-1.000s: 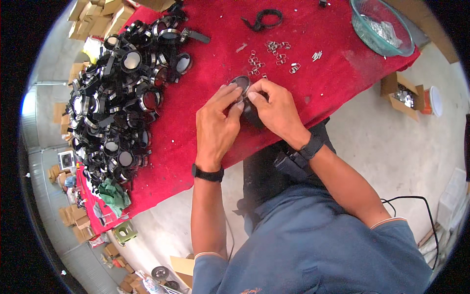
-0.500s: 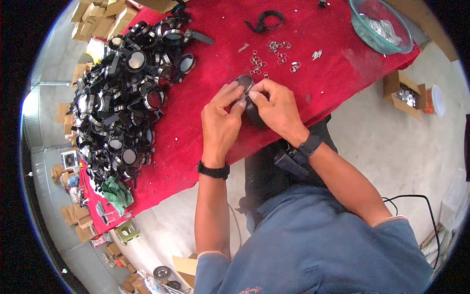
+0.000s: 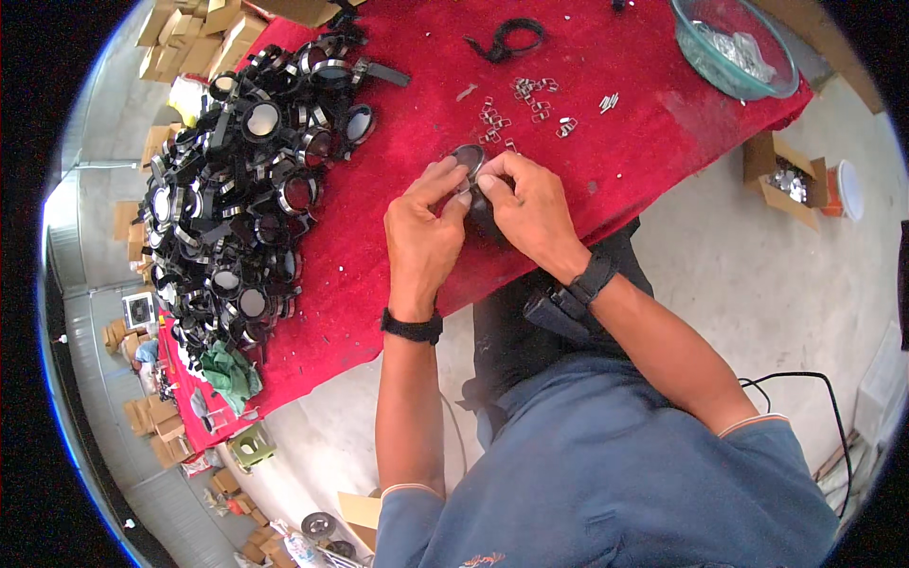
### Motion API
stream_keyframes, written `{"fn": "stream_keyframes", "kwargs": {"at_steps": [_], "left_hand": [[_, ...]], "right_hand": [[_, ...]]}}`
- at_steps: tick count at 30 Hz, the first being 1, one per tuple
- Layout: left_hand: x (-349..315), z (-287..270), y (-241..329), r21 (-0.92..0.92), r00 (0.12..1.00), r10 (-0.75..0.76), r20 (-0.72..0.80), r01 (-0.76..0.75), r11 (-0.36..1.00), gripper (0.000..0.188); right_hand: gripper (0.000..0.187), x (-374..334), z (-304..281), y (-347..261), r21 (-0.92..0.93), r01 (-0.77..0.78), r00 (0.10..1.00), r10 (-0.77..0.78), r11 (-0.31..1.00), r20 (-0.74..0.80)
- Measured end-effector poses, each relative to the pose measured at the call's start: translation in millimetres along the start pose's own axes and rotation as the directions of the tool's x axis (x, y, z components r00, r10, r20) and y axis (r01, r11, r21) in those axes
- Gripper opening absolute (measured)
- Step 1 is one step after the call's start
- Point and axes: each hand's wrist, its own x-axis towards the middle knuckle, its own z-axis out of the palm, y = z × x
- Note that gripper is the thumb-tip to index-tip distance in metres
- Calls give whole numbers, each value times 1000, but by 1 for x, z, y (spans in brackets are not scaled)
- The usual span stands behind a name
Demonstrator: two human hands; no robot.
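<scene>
Over the near part of the red cloth, both my hands are closed on one wristwatch (image 3: 468,157). Its round case shows just beyond my fingertips, and a dark strap hangs below, partly hidden. My left hand (image 3: 423,227) grips the case side between thumb and fingers. My right hand (image 3: 530,204) pinches at the edge where strap and case meet; whatever small part sits in that pinch is covered by the fingers. Just beyond the watch lie several small metal buckles (image 3: 492,118), with more buckles (image 3: 535,92) farther off.
A large heap of watches (image 3: 237,189) covers the table's left side, with a green cloth (image 3: 230,371) at its near end. A coiled black strap (image 3: 519,36), short white pins (image 3: 609,101) and a teal basin (image 3: 739,57) holding plastic bags lie farther back. An open carton (image 3: 784,185) stands on the floor.
Both hands stay on the watch with nearly the same grip. Only a slight shift of the fingers and of the whole view shows.
</scene>
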Motion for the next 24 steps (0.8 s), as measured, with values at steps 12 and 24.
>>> {"fn": "stream_keyframes", "kwargs": {"at_steps": [12,24], "left_hand": [[0,4,8,-2,998,-51,-39,51,999,35],[-3,2,4,5,1000,-18,-10,18,1000,40]], "right_hand": [[14,-5,0,-1,-25,95,994,-96,995,-53],[21,-23,-3,-7,-41,245,963,-248,969,-103]]}}
